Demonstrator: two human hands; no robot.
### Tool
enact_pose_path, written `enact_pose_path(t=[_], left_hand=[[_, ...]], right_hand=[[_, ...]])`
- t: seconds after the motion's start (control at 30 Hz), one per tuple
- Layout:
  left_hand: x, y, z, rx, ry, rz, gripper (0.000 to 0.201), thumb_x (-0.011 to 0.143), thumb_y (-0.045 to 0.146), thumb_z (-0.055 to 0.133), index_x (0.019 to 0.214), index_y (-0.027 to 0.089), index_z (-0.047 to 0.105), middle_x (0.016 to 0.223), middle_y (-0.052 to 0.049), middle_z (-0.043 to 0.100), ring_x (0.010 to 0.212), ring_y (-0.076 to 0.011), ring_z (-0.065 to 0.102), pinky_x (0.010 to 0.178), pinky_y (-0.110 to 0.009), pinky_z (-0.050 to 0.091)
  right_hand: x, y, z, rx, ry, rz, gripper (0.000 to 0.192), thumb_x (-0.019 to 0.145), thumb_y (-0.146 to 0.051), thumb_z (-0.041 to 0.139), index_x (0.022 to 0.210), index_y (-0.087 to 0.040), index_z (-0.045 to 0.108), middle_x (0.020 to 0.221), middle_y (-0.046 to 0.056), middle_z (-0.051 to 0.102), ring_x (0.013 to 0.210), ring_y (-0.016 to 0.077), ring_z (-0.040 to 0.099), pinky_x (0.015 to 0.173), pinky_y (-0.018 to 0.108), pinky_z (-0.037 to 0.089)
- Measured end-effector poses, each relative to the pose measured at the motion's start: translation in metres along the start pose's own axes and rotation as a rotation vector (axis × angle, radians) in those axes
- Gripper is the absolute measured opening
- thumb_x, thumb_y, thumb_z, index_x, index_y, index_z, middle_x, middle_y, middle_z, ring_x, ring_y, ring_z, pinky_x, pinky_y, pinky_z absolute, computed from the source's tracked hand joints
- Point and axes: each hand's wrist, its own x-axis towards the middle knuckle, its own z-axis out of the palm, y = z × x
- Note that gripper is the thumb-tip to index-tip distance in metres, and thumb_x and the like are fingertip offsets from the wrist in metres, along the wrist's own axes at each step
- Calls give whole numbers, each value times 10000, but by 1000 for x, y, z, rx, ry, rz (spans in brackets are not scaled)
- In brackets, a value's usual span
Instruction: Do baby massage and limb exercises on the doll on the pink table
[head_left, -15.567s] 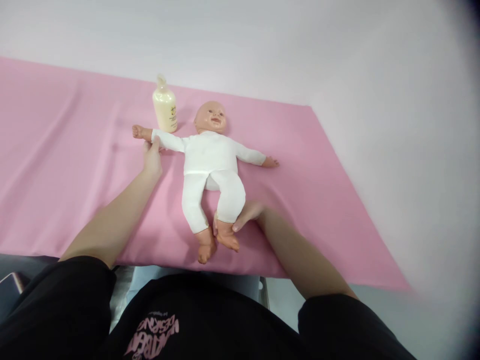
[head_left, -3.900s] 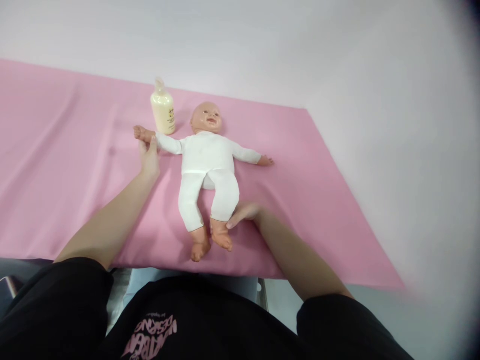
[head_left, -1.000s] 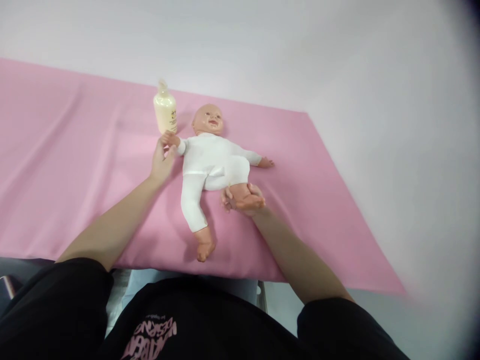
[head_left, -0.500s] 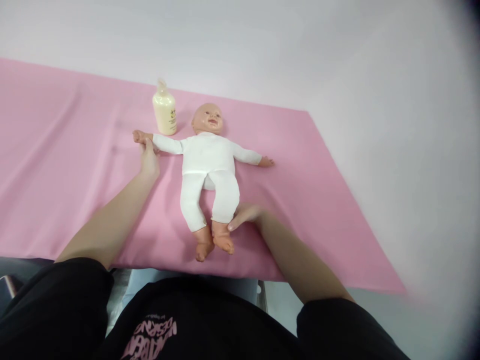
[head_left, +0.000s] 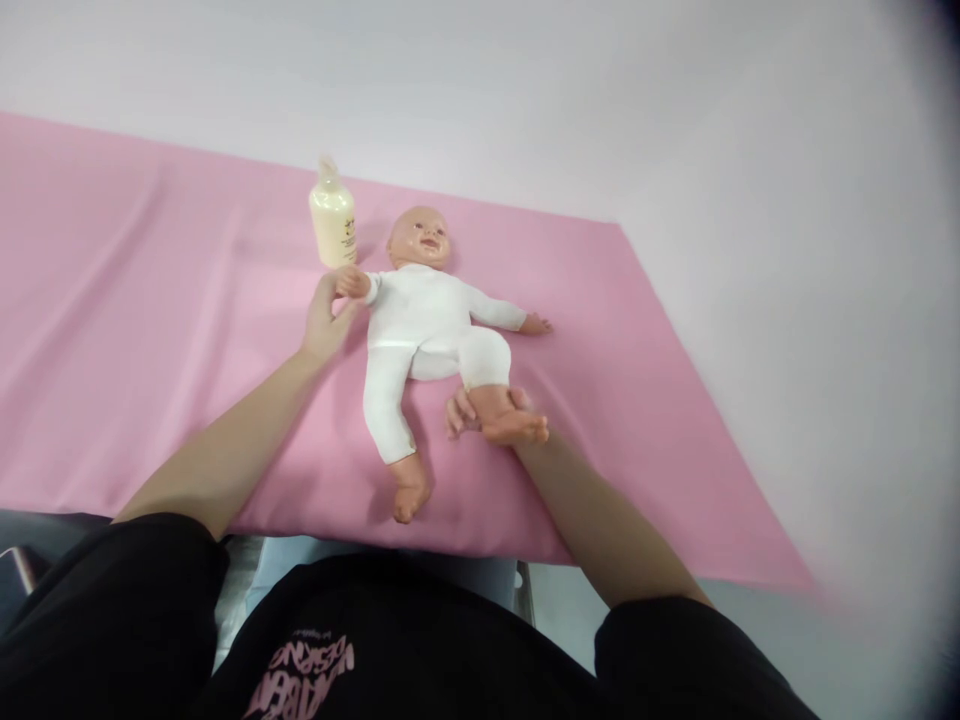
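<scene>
A baby doll [head_left: 420, 310] in a white cloth suit lies on its back on a pink sheet [head_left: 660, 440], its head away from me. On the left, my left hand [head_left: 328, 318] is closed round the doll's hand and wrist, with that arm bent in towards its chest. Under the lower leg at the right, my right hand [head_left: 461, 412] is wrapped round the ankle, its fingers showing on either side. That leg is raised and turned outward at the knee. The other leg and the right-side arm rest on the sheet.
A pump bottle [head_left: 334, 225] of pale yellow liquid stands just beyond my left hand, left of the doll's head. A whitish wall or surface [head_left: 810, 250] borders the sheet at the back and right. A dark flat object [head_left: 15, 580] shows at lower left.
My left hand has moved right, folding the doll's outstretched arm towards its body. My right hand has gone under the near leg, lifting and swinging it to the right, away from the other foot.
</scene>
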Motion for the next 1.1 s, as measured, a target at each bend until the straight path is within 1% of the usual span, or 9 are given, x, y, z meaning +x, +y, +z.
enact_pose_path(t=[0.1,0.17,0.3,0.43,0.6,0.83,0.9,1.0,1.1], left_hand=[[-5,17,3,249,-319,178,414,958,493,626,1287,247,683,1369,-125,646,1318,-317,547,1190,-523,370],[-6,24,4,342,-453,245,395,991,432,567,1326,256,681,1425,-132,622,1347,-321,520,1199,-544,339],[-5,27,5,409,-496,262,415,1006,392,531,1377,262,662,1466,-136,599,1358,-324,502,1189,-550,335],[-6,25,5,409,-482,270,432,1021,438,502,1382,259,659,1456,-138,606,1357,-320,510,1189,-543,343],[-7,20,4,323,-314,193,541,997,593,523,1393,239,626,1419,-147,622,1342,-315,537,1201,-532,364],[8,-23,-2,-37,81,-138,615,970,740,468,1376,283,541,1409,-125,610,1336,-283,589,1081,-455,513],[13,-36,-6,-170,199,-259,565,972,715,506,1362,307,520,1450,-113,584,1338,-273,599,1067,-457,532],[15,-48,-11,-377,352,-421,451,997,585,581,1329,288,509,1463,-97,583,1312,-223,624,1109,-433,519],[15,-49,-14,-451,355,-489,355,1062,464,534,1359,272,501,1518,-69,542,1359,-166,578,1171,-415,470]], right_hand=[[1,-9,5,170,239,-230,623,768,-829,612,834,-210,587,905,40,641,867,196,684,791,326,598],[2,-16,10,272,421,-279,565,852,-764,545,806,-201,562,892,37,614,833,186,678,724,311,601],[5,-23,16,337,615,-243,518,931,-689,460,801,-198,556,857,33,600,785,176,671,628,292,596],[5,-20,15,331,625,-219,511,941,-662,466,825,-178,580,869,43,616,795,171,673,652,289,610],[3,-17,11,270,450,-256,517,896,-688,570,858,-173,584,946,58,631,861,171,672,709,290,622],[8,-2,12,84,-297,-191,567,846,-683,667,1027,-146,650,1083,138,666,993,254,720,803,383,642],[6,-3,18,32,-306,-54,552,826,-661,709,1005,-142,655,1032,139,688,974,251,723,839,372,630],[1,-11,28,-125,-144,234,473,803,-584,784,933,-146,662,910,93,713,925,220,718,898,322,595],[-2,-18,33,-265,-44,414,410,807,-497,814,962,-142,677,884,45,731,946,201,717,944,311,573]])
